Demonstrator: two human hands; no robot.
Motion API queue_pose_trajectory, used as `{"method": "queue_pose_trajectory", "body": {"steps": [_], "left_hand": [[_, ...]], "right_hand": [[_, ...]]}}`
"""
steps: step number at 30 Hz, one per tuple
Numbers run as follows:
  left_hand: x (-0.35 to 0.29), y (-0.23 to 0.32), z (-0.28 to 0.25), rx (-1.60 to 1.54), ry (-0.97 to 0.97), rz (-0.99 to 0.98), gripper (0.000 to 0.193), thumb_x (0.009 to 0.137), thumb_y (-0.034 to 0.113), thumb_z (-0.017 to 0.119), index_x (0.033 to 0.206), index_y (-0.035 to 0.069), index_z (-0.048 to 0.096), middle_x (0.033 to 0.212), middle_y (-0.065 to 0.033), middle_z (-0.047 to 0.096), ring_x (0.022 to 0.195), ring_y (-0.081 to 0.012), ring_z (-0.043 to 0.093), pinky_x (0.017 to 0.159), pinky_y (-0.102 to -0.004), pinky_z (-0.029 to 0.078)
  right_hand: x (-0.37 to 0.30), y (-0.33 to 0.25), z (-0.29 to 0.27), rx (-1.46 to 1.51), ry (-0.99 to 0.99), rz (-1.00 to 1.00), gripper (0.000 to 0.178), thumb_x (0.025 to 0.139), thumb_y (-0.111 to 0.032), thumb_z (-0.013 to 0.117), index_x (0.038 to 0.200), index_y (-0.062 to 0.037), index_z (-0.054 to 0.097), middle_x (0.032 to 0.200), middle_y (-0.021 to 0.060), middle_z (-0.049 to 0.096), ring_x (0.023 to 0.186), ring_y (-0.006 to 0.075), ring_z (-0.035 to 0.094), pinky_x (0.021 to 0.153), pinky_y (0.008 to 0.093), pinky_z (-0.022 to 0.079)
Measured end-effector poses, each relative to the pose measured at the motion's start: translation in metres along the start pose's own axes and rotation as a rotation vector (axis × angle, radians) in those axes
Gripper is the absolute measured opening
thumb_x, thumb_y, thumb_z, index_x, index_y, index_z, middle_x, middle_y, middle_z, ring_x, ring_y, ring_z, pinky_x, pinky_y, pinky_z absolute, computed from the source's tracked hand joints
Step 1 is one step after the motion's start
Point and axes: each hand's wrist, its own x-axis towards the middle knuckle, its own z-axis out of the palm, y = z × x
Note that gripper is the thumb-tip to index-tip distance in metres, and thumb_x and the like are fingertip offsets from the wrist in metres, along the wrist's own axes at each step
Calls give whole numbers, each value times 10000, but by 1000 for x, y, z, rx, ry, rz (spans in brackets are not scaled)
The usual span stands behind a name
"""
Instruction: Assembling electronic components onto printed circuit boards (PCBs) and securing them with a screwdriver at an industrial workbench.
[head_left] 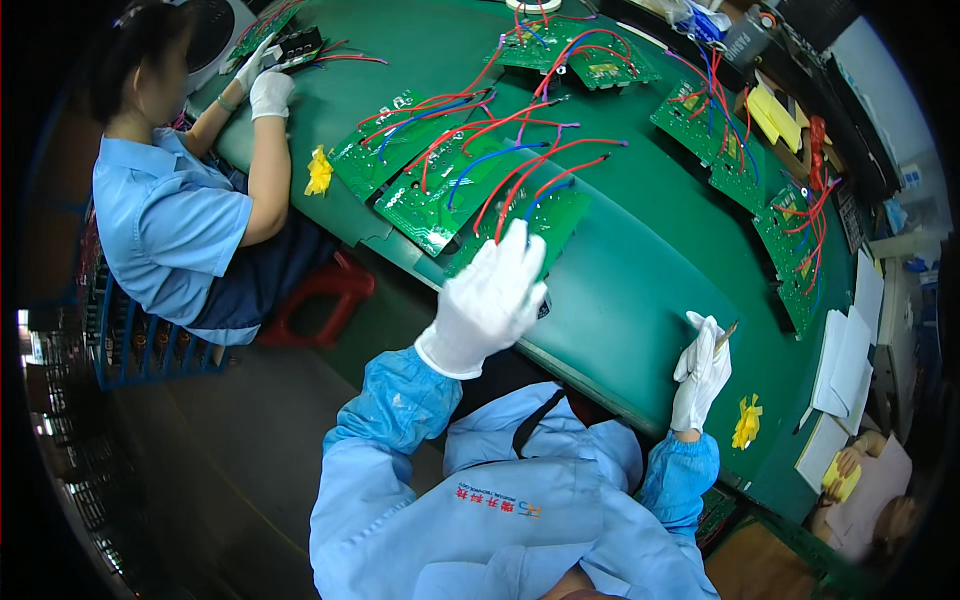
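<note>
Worktable (640, 310) with a smooth green top fills the upper and right parts of the head view; clock hours here are read from that view's centre unless a hand is named. Between nine and ten o'clock sits a co-worker in a light-blue shirt (170, 220), beside a red plastic stool (345, 290); another person (870, 500) shows at four, near white paper sheets (843, 365).

The near table edge slants from ten o'clock down to four, with dark floor (200, 430) beyond it at eight. Green tabletop stretches between the two hands. Wired boards (710, 140) line the far side from twelve round to three.

The left hand (490, 300), white-gloved, has its fingers mostly straight, tips overlapping the nearest green circuit board (565, 222); whether it grips it I cannot tell. That board lies at one o'clock from this hand, red and blue wires rising above it. The right hand (703, 375), also gloved, is closed around a thin stick-like tool (730, 332), tip pointing to one o'clock; a crumpled yellow bundle (747, 424) lies near that hand, between four and five.
</note>
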Motion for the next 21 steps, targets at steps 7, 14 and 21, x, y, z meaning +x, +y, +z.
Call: {"method": "queue_pose_trajectory", "body": {"steps": [7,14,21], "left_hand": [[12,-22,-16,-336,74,-153,361,902,-85,538,1236,-25,661,1057,-162,727,833,-262,710,743,-352,561],[-15,-21,10,-1017,-38,-719,344,893,-46,621,1229,19,651,850,-76,639,665,-143,594,637,-271,498],[5,-10,11,-1650,70,-1373,302,997,332,626,1034,36,673,647,0,531,581,-106,539,551,-253,428]], "right_hand": [[0,15,-7,-2,50,24,378,1086,-322,551,1125,23,702,595,-50,404,459,33,328,440,242,259],[-4,19,0,-100,60,-25,322,1079,-263,562,1135,22,702,662,-23,539,469,27,361,441,234,271],[-4,21,1,-118,51,-41,299,1077,-240,562,1143,17,699,725,-7,600,477,25,379,447,230,289]]}}
